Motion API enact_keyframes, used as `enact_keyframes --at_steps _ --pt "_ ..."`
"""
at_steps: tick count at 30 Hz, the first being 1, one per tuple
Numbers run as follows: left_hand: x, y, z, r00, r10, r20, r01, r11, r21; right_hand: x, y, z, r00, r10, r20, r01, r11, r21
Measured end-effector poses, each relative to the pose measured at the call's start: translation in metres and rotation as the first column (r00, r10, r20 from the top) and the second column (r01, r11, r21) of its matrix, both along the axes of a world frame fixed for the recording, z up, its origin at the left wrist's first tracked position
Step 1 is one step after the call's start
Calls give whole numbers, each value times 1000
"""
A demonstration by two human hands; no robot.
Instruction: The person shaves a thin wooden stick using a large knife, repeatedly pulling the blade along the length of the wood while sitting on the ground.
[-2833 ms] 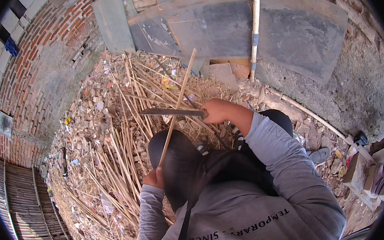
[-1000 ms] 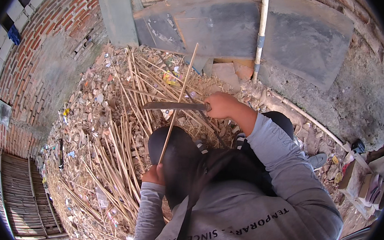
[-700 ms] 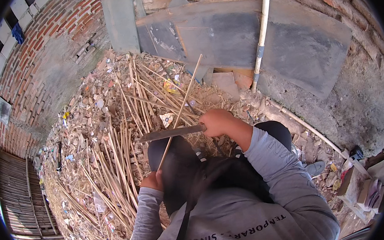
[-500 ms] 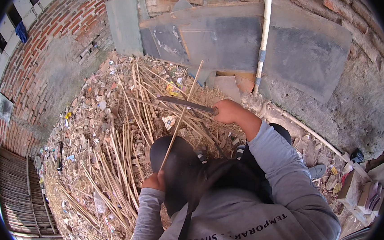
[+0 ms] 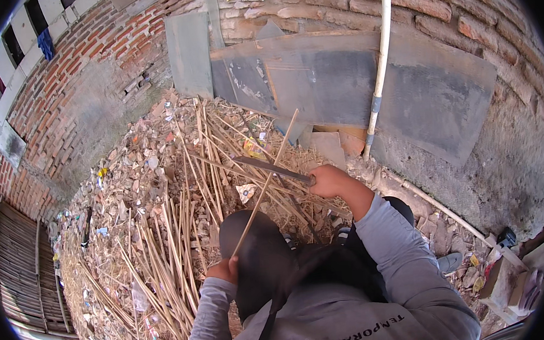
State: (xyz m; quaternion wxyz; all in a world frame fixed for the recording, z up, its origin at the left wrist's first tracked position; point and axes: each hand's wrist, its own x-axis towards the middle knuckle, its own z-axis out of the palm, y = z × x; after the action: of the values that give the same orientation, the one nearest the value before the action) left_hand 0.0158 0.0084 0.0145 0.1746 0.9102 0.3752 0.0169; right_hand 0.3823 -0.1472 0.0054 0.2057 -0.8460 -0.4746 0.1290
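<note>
My left hand is closed round the lower end of a thin bamboo strip, beside my left knee. The strip slants up and away to the right, its far end free above the ground. My right hand grips a long dark knife by its handle, in front of my right knee. Its blade points left and crosses the strip toward the upper part. Whether the edge is touching the strip, I cannot tell. Below and beyond lie several loose bamboo strips.
More bamboo strips lie to my left on rubble-strewn ground. Dark boards lean on the brick wall ahead, and a white pipe rises in front of them. A slatted bamboo panel stands at far left.
The view has tilted up, so the scene sits lower and more wall shows. Both hands keep their holds, and the knife still crosses the strip at nearly the same place.
</note>
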Motion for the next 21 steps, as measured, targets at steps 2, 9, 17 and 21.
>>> enact_keyframes --at_steps 2,9,17,21 --pt "-4 3 -10 1000 -1 4 1 1000 -2 -24 2 13 994 93 -48 -97 992 -85" --pt "-6 2 -16 998 -26 64 24 999 30 -39 4 19 975 203 -94 -212 972 -102" --pt "-4 3 -4 999 1 32 0 999 -46 -26 4 13 994 87 -67 -91 993 -69" --pt "-3 2 -4 1000 -2 6 3 999 -50 -40 5 14 980 178 -85 -188 973 -135"
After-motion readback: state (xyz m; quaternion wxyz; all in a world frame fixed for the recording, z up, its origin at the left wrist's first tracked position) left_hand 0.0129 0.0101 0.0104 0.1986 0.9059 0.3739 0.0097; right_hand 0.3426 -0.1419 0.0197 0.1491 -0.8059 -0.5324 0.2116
